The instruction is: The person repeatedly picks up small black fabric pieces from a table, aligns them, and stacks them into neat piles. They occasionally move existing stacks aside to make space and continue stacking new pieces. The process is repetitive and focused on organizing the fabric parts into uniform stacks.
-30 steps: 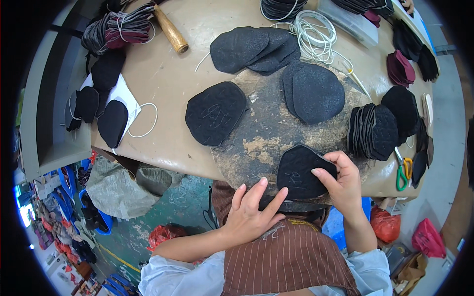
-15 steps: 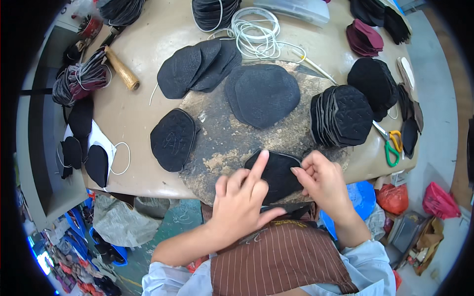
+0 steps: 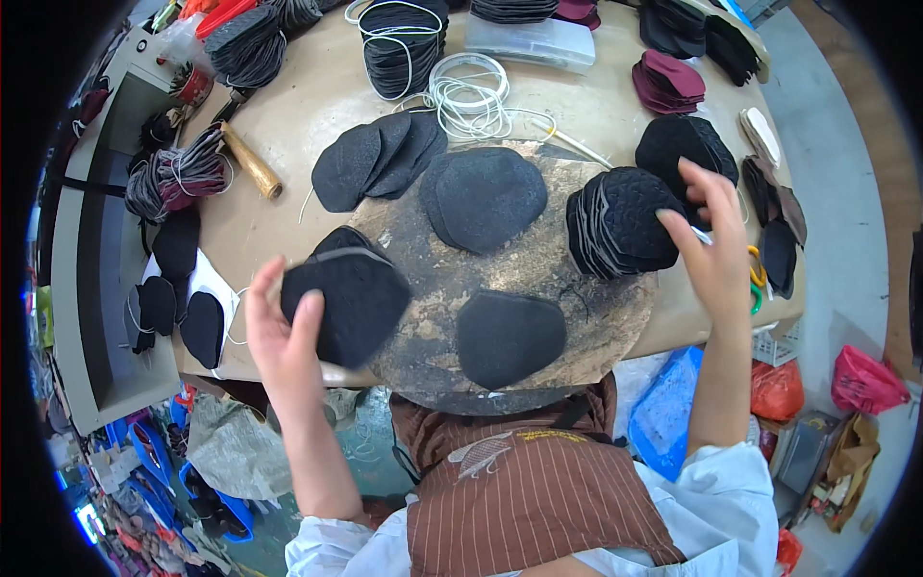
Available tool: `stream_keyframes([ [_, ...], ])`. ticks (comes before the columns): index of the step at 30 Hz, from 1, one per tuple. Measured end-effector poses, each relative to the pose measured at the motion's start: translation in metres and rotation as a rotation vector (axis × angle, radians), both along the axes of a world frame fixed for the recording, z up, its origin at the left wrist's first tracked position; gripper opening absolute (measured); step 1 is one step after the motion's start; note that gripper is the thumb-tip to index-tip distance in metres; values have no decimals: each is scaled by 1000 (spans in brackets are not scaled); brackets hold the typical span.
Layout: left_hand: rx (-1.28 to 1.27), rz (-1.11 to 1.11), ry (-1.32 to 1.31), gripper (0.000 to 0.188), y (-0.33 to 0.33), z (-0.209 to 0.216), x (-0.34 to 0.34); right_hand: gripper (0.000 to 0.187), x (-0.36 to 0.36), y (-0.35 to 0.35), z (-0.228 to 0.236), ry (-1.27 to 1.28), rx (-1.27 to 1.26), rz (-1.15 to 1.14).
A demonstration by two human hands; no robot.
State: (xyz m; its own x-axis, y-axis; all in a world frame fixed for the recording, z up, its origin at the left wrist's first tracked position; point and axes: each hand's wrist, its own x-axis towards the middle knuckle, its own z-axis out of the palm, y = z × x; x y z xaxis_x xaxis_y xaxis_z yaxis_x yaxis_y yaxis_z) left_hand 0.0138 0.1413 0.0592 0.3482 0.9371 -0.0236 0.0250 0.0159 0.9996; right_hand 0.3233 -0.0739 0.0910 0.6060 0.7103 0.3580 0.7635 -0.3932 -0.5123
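Between thumb and fingers, my left hand (image 3: pixel 281 337) holds a rounded black fabric piece (image 3: pixel 354 306) by its left edge. That piece is slightly blurred and overlaps another black piece (image 3: pixel 348 238) behind it. My right hand (image 3: pixel 719 240) is at the right edge of a stack of black patterned pieces (image 3: pixel 625 219), thumb and fingers apart; I cannot tell whether the thumb touches the stack. One black piece (image 3: pixel 511 338) lies flat on the near part of a worn round board (image 3: pixel 606 322). Farther back on the board is a small pile of smooth black pieces (image 3: pixel 488 200).
Fanned black pieces (image 3: pixel 380 159) lie beyond the board at left, near a coil of white cord (image 3: pixel 471 96). A wooden handle (image 3: pixel 252 163) rests farther left. Scissors (image 3: pixel 756 279) with orange and green grips lie right of my right hand. Maroon pieces (image 3: pixel 666 82) are stacked at the back right.
My left hand has moved left from the board's near part, now carrying a black piece. My right hand has moved up and right to the stack. The view has shifted slightly.
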Motion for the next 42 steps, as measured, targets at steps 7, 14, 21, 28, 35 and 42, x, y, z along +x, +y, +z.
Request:
stream_keyframes([
  [7,831,-317,673,68,-71,-13,-2,42,-3,0,-16,-200,-217,-95],
  [14,96,-554,-2,70,-97,-6,20,24,-67,-11,27,292,27,202],
  [21,-357,-751,-59,17,-97,-3,36,9,-95,-9,-4,695,101,330],
  [28,-275,-770,38,14,-102,-16,1,10,-100,-19,-32,754,-11,292],
  [35,9,-379,86,32,-112,-19,-17,14,-93,-1,-38,996,-36,368],
  [42,106,-526,62,20,-96,-15,14,10,-108,14,-17,822,-208,599],
])
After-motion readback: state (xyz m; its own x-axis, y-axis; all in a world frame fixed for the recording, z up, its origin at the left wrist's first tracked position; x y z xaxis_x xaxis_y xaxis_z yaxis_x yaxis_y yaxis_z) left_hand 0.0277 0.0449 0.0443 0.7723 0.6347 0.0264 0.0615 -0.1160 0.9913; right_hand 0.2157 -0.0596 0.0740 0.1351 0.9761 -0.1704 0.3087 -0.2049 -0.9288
